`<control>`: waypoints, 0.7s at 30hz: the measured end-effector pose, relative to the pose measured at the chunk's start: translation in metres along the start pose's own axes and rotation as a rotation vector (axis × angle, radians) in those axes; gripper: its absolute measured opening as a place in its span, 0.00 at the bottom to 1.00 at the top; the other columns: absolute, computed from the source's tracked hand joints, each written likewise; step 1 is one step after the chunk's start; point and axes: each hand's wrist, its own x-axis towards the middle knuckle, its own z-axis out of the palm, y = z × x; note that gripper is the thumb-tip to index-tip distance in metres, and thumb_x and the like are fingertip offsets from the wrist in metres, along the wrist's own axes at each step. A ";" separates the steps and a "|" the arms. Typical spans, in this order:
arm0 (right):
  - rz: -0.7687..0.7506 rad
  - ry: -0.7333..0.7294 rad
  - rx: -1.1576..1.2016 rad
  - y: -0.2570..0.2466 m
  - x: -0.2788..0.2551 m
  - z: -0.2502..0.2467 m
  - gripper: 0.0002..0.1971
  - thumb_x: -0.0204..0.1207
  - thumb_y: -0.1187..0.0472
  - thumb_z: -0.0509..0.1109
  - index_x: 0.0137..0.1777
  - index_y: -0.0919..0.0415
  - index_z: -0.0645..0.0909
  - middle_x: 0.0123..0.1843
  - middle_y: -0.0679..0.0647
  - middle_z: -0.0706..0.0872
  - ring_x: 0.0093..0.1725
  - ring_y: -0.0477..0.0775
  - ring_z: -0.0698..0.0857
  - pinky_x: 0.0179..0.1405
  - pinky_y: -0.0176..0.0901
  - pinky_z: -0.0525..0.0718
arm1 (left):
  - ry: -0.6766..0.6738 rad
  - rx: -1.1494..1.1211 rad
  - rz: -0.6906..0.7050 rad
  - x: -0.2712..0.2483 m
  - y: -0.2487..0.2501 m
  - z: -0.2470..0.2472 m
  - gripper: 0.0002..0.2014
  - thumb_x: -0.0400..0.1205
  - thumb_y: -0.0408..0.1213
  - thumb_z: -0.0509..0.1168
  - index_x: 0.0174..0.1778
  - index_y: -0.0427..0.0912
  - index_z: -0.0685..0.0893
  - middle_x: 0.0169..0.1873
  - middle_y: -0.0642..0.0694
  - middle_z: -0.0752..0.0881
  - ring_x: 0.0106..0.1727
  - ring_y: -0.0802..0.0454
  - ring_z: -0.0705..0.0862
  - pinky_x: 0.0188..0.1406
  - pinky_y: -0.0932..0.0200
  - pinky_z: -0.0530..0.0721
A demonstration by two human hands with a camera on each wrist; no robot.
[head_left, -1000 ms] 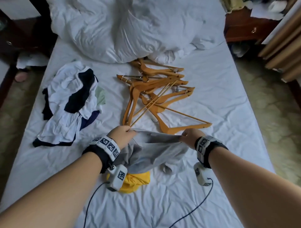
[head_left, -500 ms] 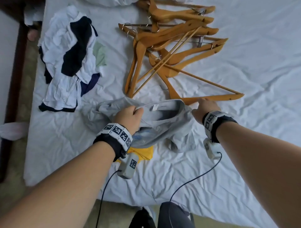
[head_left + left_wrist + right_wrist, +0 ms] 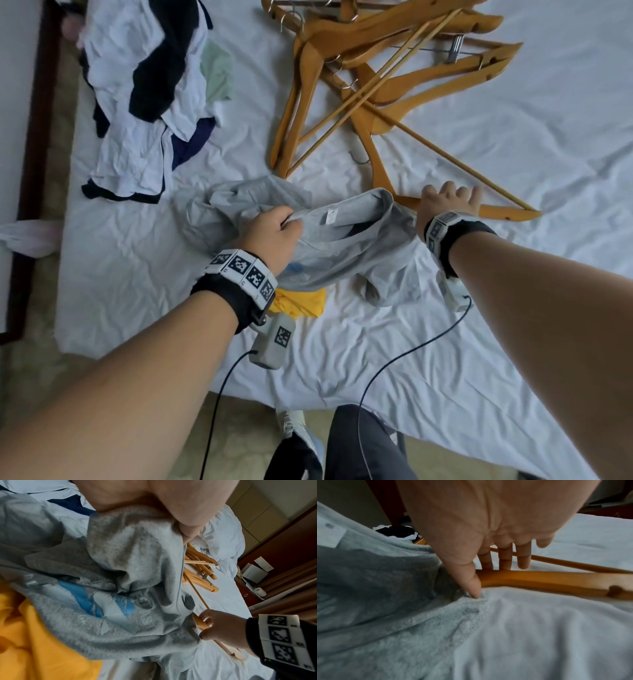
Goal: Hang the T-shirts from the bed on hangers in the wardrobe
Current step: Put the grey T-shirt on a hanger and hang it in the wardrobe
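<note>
A grey T-shirt (image 3: 342, 246) with a blue print (image 3: 109, 601) lies crumpled on the white bed, collar opening upward. My left hand (image 3: 291, 224) grips the collar's left edge, with fabric bunched under the thumb (image 3: 188, 534). My right hand (image 3: 448, 198) is at the shirt's right edge, on the nearest wooden hanger (image 3: 496, 212). In the right wrist view its fingers (image 3: 523, 561) reach behind the hanger's arm (image 3: 547, 580) while the thumb lies in front, touching grey cloth (image 3: 376, 588). More wooden hangers (image 3: 376, 68) lie tangled beyond.
A heap of white and dark clothes (image 3: 144, 96) lies at the bed's far left. A yellow garment (image 3: 301, 303) shows under the grey shirt. The bed's near edge and floor (image 3: 34, 377) are below my arms. A dark wooden nightstand (image 3: 274, 574) stands past the bed's right side.
My right hand has left the grey shirt and settled on the nearest hanger's arm. The left hand keeps hold of the collar. The shirt now lies opened out; my view has tilted down.
</note>
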 end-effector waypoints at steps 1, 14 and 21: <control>-0.013 0.012 0.003 0.000 -0.002 0.005 0.27 0.81 0.49 0.65 0.77 0.56 0.69 0.74 0.63 0.75 0.77 0.71 0.73 0.85 0.72 0.50 | 0.009 -0.006 0.000 -0.002 -0.001 0.001 0.16 0.83 0.48 0.62 0.42 0.37 0.80 0.35 0.36 0.84 0.42 0.34 0.83 0.46 0.37 0.86; 0.102 -0.067 0.116 0.014 -0.075 0.023 0.23 0.76 0.67 0.55 0.70 0.56 0.73 0.70 0.62 0.80 0.67 0.70 0.84 0.84 0.75 0.37 | 0.034 -0.080 0.148 -0.049 -0.008 -0.014 0.15 0.77 0.46 0.67 0.36 0.37 0.77 0.31 0.33 0.77 0.31 0.48 0.72 0.35 0.39 0.81; 0.177 0.092 0.107 0.048 -0.156 -0.019 0.18 0.76 0.67 0.56 0.61 0.52 0.78 0.54 0.55 0.80 0.64 0.65 0.84 0.84 0.72 0.48 | 0.021 -0.013 0.285 -0.095 0.022 -0.063 0.15 0.85 0.45 0.64 0.42 0.35 0.79 0.30 0.33 0.76 0.29 0.46 0.73 0.33 0.46 0.78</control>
